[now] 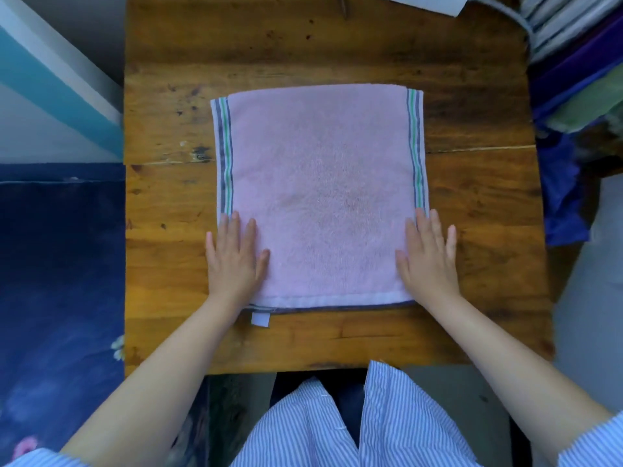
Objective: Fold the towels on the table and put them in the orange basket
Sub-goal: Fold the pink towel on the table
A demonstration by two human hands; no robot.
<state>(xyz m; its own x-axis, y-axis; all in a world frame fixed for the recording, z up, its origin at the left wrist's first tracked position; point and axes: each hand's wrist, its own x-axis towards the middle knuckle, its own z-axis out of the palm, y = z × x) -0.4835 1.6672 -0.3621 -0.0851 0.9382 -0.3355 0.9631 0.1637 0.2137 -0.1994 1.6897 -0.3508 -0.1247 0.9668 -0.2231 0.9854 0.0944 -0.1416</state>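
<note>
Here both the left hand and right hand press flat, fingers straight, on the pink towel.

Pink terry-cloth towel: matt, fuzzy nap; flat-woven grey, green and white striped bands at left and right edges, smooth white hem and white fabric label at near edge. Brown wooden table: plank top, satin sheen, visible grain, dark knots and stains. Striped blue-white shirt: thin woven cloth.
</note>
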